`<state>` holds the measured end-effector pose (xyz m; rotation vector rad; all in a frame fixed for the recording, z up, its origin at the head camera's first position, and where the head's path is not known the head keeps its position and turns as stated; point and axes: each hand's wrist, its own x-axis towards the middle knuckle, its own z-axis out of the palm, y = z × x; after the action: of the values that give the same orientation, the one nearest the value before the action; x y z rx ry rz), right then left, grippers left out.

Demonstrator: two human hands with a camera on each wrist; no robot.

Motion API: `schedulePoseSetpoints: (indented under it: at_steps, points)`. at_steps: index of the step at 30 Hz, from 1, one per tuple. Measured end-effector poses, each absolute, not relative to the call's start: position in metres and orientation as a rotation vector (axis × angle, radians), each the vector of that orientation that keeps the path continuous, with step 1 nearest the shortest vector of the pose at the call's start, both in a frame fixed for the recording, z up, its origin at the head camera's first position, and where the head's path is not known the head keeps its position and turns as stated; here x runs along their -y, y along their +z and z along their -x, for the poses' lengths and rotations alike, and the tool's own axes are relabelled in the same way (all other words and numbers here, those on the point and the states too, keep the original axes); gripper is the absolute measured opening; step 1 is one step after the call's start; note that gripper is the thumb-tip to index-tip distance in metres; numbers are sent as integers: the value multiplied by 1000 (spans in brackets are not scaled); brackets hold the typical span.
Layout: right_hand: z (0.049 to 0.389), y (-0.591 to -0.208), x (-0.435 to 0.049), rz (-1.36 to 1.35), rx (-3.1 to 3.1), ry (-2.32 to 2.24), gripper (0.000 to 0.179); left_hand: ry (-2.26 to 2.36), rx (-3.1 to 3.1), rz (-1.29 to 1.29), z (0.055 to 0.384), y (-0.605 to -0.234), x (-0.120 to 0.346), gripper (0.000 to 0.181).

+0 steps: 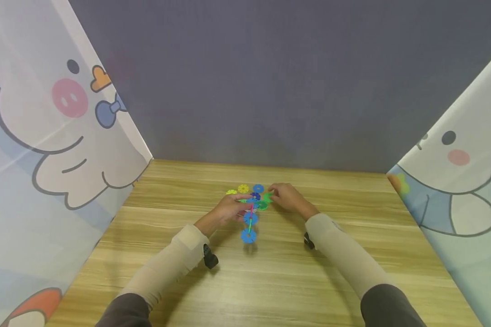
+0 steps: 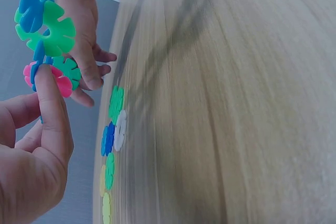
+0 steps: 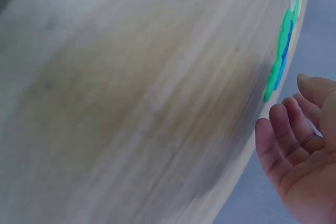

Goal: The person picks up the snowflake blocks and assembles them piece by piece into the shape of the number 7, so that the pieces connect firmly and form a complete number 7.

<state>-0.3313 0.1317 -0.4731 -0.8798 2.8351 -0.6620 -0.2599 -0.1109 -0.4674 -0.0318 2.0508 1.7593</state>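
Observation:
My left hand (image 1: 229,209) pinches a joined chain of notched plastic discs (image 1: 251,218) between thumb and fingers, holding it above the table. Blue, light green, pink and darker green discs show in this chain (image 2: 52,30) in the left wrist view. Reaching toward the loose discs at the back, my right hand (image 1: 287,196) is beside a bright green disc (image 1: 267,197). Its fingers are loosely bent with nothing between them in the right wrist view, where the hand (image 3: 304,145) hovers by the row of discs. Whether a fingertip touches the green disc is unclear.
Loose discs lie in a cluster on the wooden table (image 1: 270,281): yellow ones (image 1: 243,188), a blue one (image 1: 258,188), a dark blue one (image 1: 255,196) and a white one (image 2: 121,129). A grey panel (image 1: 270,91) stands behind, with cartoon-printed panels on both sides.

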Motion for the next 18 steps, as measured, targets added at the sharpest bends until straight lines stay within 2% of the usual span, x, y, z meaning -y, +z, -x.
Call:
schedulePoseSetpoints:
  at_steps: [18]
  points:
    - [339, -483, -129, 898, -2841, -441, 36, 1758, -2032, 12, 259, -465, 111, 48]
